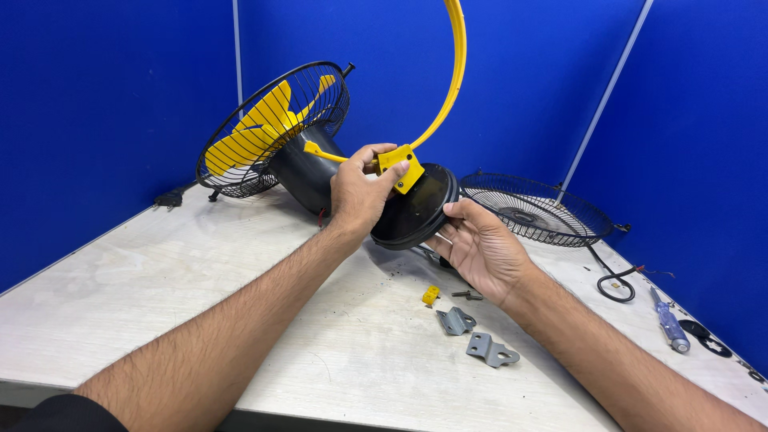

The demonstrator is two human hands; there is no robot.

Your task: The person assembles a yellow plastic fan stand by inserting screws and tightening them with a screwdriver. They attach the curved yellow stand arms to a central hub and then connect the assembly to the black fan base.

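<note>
Mount: on my head.
Facing: down and forward over my table (160, 272).
Range: close, at arm's reach.

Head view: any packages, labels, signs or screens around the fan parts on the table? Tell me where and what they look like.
None: no package, label, sign or screen shows.
Fan: black wire cage, yellow blades, back left on the table.
Loose grille: black, round, right of the hands.
Round motor cover: black, held by left hand and right hand.
</note>
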